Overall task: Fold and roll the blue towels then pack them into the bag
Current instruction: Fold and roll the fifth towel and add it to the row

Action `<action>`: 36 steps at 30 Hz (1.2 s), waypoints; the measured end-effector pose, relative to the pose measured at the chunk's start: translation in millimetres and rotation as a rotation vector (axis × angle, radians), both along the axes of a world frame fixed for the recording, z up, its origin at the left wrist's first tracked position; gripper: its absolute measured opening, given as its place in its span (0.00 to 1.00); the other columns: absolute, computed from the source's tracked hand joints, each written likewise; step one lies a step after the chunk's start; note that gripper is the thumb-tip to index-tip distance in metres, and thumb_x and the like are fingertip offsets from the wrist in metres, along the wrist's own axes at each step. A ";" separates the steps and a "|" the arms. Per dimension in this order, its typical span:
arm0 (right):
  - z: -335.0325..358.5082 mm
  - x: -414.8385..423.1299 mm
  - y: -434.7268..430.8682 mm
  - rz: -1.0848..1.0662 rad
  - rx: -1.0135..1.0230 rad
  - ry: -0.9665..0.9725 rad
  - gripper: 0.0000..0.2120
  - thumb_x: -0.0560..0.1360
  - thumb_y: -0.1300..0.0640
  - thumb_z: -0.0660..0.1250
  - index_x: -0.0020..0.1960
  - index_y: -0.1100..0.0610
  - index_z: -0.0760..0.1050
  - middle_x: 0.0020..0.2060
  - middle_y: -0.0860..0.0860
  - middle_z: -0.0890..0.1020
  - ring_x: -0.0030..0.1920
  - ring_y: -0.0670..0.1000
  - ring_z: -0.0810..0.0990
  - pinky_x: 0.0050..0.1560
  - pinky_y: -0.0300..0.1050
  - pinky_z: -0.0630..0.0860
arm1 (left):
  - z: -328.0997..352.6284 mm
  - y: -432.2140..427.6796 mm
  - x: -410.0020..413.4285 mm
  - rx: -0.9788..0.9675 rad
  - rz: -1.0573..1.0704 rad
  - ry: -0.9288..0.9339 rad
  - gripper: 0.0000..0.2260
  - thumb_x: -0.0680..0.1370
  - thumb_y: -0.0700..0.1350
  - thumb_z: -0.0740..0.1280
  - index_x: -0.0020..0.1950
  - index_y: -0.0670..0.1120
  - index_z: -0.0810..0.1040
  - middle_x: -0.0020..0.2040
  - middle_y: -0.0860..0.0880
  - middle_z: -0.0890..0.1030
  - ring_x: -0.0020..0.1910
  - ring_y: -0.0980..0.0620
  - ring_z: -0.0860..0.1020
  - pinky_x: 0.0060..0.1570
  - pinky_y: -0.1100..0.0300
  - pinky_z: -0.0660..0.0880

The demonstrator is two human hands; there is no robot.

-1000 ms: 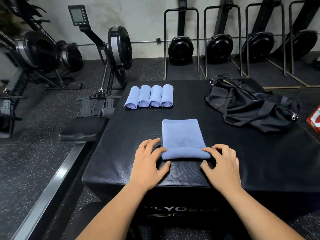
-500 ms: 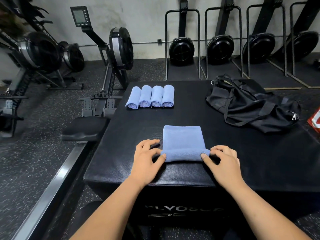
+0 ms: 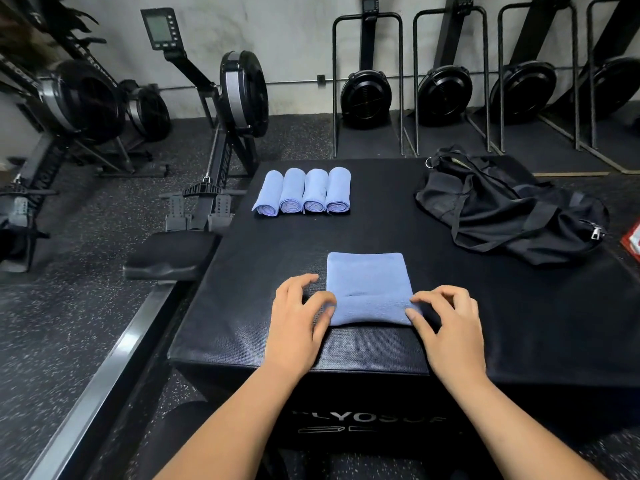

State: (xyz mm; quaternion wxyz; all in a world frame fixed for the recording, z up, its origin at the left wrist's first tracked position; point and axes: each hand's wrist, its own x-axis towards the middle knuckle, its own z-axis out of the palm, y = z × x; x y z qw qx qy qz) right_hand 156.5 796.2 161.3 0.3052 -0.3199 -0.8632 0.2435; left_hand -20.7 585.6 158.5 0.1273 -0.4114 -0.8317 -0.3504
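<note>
A folded blue towel (image 3: 367,282) lies on the black padded box (image 3: 398,230), its near end turned up into a thick roll. My left hand (image 3: 298,317) pinches the roll's left end with thumb and curled fingers. My right hand (image 3: 446,320) pinches the right end the same way. Several finished rolled blue towels (image 3: 304,190) lie side by side at the box's far left. The black duffel bag (image 3: 509,206) slumps at the far right, a zipper pull showing at its right end.
Rowing machines (image 3: 221,109) stand on the rubber floor to the left, one with its seat (image 3: 169,254) against the box's left edge. More rowers are stored upright along the back wall (image 3: 367,91). A red object (image 3: 632,240) peeks in at the right edge.
Both hands have rolled the towel's near end away from me. The roll has grown thicker and the flat part has become shorter.
</note>
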 end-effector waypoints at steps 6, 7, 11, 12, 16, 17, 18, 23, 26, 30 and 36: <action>-3.7 -2.0 -1.2 -0.051 0.095 -0.069 0.10 0.79 0.46 0.70 0.60 0.41 0.82 0.56 0.41 0.71 0.58 0.51 0.69 0.60 0.54 0.72 | -1.7 -0.7 0.4 -0.043 0.049 -0.008 0.10 0.82 0.57 0.69 0.62 0.58 0.82 0.70 0.53 0.71 0.72 0.48 0.66 0.71 0.49 0.68; -3.9 -2.1 -0.9 -0.049 0.100 -0.099 0.12 0.78 0.46 0.71 0.62 0.41 0.81 0.57 0.42 0.71 0.60 0.52 0.69 0.62 0.54 0.71 | -1.0 -0.5 0.7 -0.067 0.045 -0.009 0.13 0.81 0.59 0.69 0.64 0.58 0.81 0.71 0.53 0.71 0.73 0.48 0.66 0.72 0.51 0.67; -5.0 -3.0 1.8 -0.016 0.109 -0.192 0.22 0.73 0.47 0.75 0.67 0.40 0.78 0.62 0.43 0.71 0.66 0.54 0.68 0.66 0.57 0.69 | -1.9 -0.2 -2.7 -0.106 0.034 -0.037 0.18 0.78 0.59 0.71 0.68 0.58 0.79 0.71 0.54 0.70 0.74 0.49 0.64 0.74 0.50 0.66; -5.3 -3.0 3.5 -0.015 0.100 -0.193 0.21 0.75 0.46 0.74 0.67 0.40 0.78 0.62 0.43 0.71 0.66 0.53 0.67 0.66 0.57 0.69 | -2.9 -0.1 -4.3 -0.100 0.032 -0.054 0.18 0.79 0.58 0.71 0.68 0.59 0.79 0.71 0.55 0.70 0.74 0.49 0.64 0.73 0.49 0.66; -4.5 -3.6 8.0 -0.008 0.043 -0.196 0.16 0.78 0.42 0.69 0.66 0.39 0.78 0.61 0.41 0.71 0.66 0.52 0.67 0.66 0.57 0.67 | -4.1 -0.3 -7.6 -0.064 0.021 -0.149 0.16 0.80 0.58 0.71 0.67 0.58 0.80 0.71 0.58 0.71 0.75 0.53 0.62 0.75 0.53 0.62; -4.4 -4.1 8.6 -0.008 0.024 -0.199 0.15 0.78 0.41 0.69 0.64 0.39 0.78 0.60 0.40 0.71 0.65 0.51 0.67 0.66 0.56 0.66 | -4.2 -0.5 -8.4 -0.051 0.016 -0.165 0.15 0.80 0.58 0.71 0.66 0.57 0.81 0.71 0.59 0.72 0.74 0.54 0.62 0.75 0.54 0.61; -4.2 -4.6 9.5 -0.012 0.005 -0.202 0.13 0.78 0.41 0.69 0.62 0.40 0.79 0.60 0.40 0.71 0.65 0.51 0.67 0.66 0.56 0.65 | -4.1 -0.6 -9.3 -0.038 0.010 -0.181 0.14 0.81 0.58 0.70 0.65 0.56 0.82 0.71 0.59 0.72 0.74 0.55 0.62 0.74 0.55 0.61; -2.1 -4.3 12.3 -0.022 -0.092 -0.172 0.05 0.77 0.42 0.69 0.46 0.42 0.78 0.55 0.37 0.75 0.63 0.50 0.69 0.62 0.51 0.63 | -1.3 -2.9 -9.6 -0.009 -0.022 -0.233 0.11 0.82 0.61 0.64 0.43 0.59 0.78 0.68 0.61 0.75 0.73 0.55 0.63 0.73 0.53 0.64; -2.5 -5.3 11.6 -0.029 -0.110 -0.150 0.09 0.76 0.41 0.70 0.41 0.43 0.78 0.53 0.37 0.75 0.61 0.49 0.69 0.62 0.50 0.63 | -0.9 -2.3 -8.3 -0.007 -0.011 -0.228 0.16 0.81 0.63 0.64 0.35 0.62 0.70 0.65 0.62 0.76 0.72 0.55 0.64 0.71 0.51 0.65; 0.4 -1.8 7.5 -0.037 -0.094 -0.055 0.08 0.76 0.40 0.72 0.53 0.39 0.79 0.55 0.38 0.72 0.59 0.46 0.69 0.62 0.51 0.68 | -0.4 -2.1 -6.1 0.041 0.036 -0.193 0.09 0.80 0.60 0.69 0.54 0.57 0.80 0.65 0.58 0.74 0.71 0.54 0.65 0.71 0.53 0.66; -1.0 1.4 -1.9 0.011 0.041 0.026 0.06 0.79 0.50 0.73 0.55 0.42 0.82 0.57 0.40 0.74 0.58 0.48 0.70 0.54 0.54 0.77 | 1.4 -5.0 3.5 0.053 -0.019 -0.022 0.06 0.82 0.50 0.71 0.59 0.56 0.82 0.69 0.54 0.72 0.71 0.49 0.67 0.70 0.52 0.67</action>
